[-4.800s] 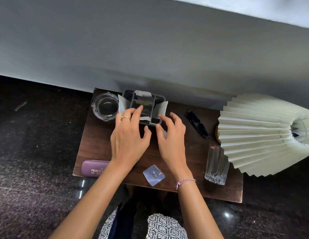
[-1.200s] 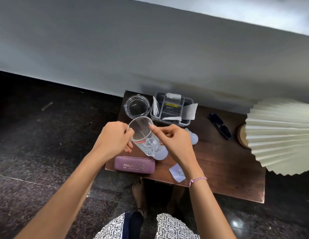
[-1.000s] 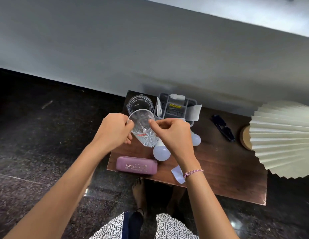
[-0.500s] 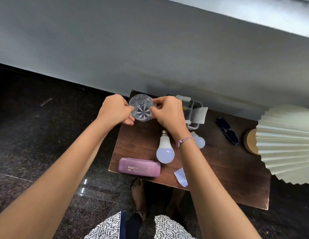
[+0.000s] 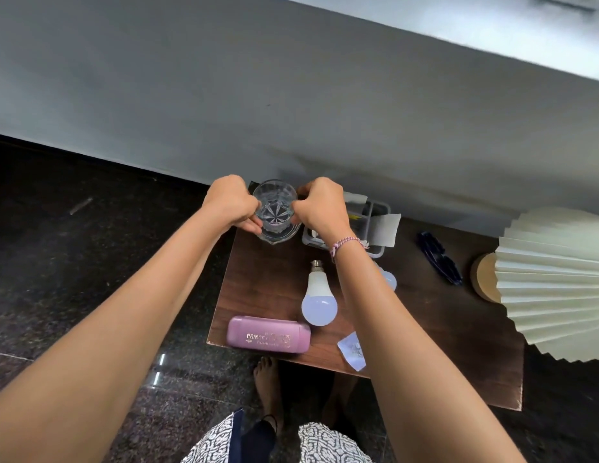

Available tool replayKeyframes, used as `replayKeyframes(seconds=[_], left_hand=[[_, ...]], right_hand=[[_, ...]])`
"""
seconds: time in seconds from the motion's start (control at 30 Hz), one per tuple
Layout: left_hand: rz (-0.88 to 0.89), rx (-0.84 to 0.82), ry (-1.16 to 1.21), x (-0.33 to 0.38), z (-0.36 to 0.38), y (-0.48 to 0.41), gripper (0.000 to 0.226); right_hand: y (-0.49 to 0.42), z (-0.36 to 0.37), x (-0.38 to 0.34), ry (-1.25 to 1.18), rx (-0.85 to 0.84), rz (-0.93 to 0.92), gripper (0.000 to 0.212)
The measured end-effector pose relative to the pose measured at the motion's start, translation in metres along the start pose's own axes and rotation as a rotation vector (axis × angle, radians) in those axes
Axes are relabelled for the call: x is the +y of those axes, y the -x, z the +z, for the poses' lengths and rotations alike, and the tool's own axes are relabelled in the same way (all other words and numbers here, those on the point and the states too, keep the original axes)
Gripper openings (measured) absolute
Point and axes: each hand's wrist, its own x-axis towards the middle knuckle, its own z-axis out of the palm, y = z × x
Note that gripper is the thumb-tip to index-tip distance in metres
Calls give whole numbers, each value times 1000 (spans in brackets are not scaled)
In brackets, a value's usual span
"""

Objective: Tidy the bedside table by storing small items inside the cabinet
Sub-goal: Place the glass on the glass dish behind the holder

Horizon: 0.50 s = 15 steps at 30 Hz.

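I see both hands clasped on a clear cut-glass tumbler (image 5: 274,205), the left hand (image 5: 231,202) curled against its left side and the right hand (image 5: 320,203) against its right. The tumbler stands upright at the back left corner of the dark wooden tabletop (image 5: 268,279), over a round clear glass dish (image 5: 278,234); I cannot tell whether they touch. Just right of it sits a grey plastic organiser tray (image 5: 378,212). Nearer me lie a white light bulb (image 5: 318,302), a purple oblong case (image 5: 268,334) at the front edge, and a small clear packet (image 5: 353,350). A cream pleated lampshade (image 5: 559,282) fills the right side.
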Motion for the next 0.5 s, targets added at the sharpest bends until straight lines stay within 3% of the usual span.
replayKeyframes(seconds=[0.5], left_hand=[[9,41,70,-13,3,4,24]], right_hand=[[4,11,3,-28,73,56,15]])
